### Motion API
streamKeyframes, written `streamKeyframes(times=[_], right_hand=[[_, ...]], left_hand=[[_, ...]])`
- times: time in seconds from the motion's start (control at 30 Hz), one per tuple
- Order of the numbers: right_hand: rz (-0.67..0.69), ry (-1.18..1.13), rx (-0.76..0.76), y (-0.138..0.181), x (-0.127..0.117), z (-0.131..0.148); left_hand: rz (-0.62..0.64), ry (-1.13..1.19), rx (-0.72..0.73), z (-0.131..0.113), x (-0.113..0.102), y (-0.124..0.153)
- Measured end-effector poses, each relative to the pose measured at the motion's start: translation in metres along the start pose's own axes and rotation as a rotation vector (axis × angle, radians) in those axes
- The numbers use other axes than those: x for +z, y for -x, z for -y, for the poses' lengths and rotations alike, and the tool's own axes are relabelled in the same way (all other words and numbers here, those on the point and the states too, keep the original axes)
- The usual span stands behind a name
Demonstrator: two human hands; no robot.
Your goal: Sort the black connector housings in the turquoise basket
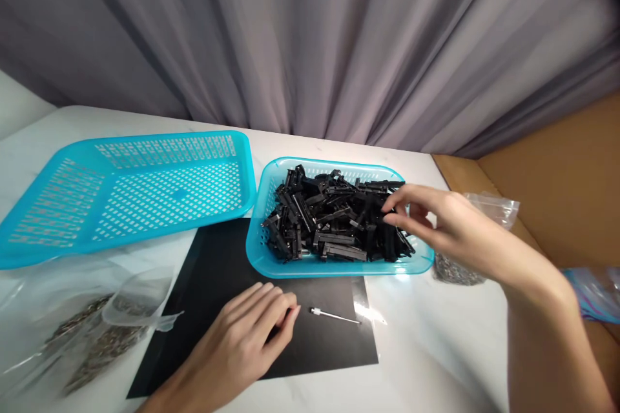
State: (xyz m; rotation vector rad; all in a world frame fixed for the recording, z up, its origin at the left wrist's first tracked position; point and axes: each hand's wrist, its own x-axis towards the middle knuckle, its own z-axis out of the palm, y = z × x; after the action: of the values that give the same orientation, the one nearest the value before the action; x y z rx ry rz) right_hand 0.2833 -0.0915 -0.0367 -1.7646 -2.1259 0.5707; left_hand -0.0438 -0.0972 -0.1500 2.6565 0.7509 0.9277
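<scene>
My right hand reaches into a small turquoise basket heaped with several black plastic parts; its fingertips pinch at one part near the right side of the heap. My left hand rests on a black mat, fingers curled together with the tips pressed down; whether anything lies under them is hidden. A thin metal pin tool lies on the mat just right of that hand.
A larger turquoise basket sits at the left, holding nothing I can see. Clear bags of small metal pieces lie front left and behind my right wrist. A grey curtain hangs behind; a cardboard box stands right.
</scene>
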Motion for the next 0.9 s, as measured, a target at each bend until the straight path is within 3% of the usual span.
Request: streamKeyframes(times=[0.1,0.2,0.37,0.7,0.9], right_hand=[[0.196,-0.054,-0.152,-0.005,0.012,0.017],[0.281,0.021,-0.13,-0.01,0.023,0.026],[0.253,0.121,-0.063,-0.013,0.027,0.026],[-0.063,0.049,-0.031,-0.008,-0.001,0.015],[0.198,0.063,-0.258,-0.02,0.033,0.031]], left_hand=[[0.005,0.001,0.0,0.0,-0.001,-0.001],[0.002,-0.014,0.011,0.0,-0.001,-0.003],[0.011,0.001,0.01,-0.001,-0.001,-0.005],[-0.013,-0.021,0.024,0.002,0.001,-0.005],[-0.009,-0.037,0.028,0.002,0.001,-0.005]])
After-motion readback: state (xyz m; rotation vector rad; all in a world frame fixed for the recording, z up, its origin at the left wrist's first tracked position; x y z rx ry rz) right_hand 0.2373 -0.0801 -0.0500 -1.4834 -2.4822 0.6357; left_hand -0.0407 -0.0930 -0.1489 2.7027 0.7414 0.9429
